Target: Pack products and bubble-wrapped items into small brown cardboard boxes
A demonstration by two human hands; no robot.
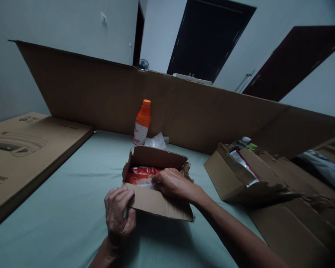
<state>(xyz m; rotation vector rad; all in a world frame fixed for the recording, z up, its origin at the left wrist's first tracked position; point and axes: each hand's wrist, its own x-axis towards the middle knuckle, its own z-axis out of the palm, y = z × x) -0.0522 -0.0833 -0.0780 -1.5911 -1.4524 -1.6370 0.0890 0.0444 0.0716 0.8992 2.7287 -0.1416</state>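
A small open cardboard box (161, 203) sits in front of me on a pale green cloth, its flaps folded outward. Inside it lie red packets (136, 178) and some clear plastic. My left hand (119, 210) grips the near left corner of the front flap, thumb below and fingers on top. Over the box's right side reaches my right hand (174, 182), its fingers curled down at the packets and clear plastic. Whatever its fingertips pinch is hidden. Behind the box stands an orange bottle (142, 123) with a white label, next to a crumpled clear plastic bag (156, 141).
A large flat carton (24, 149) lies on the left. Several open cardboard boxes (228, 175) stand at the right, one holding bottles and a packet. A tall cardboard panel (100, 89) runs along the back. The green cloth (66, 208) covers the surface.
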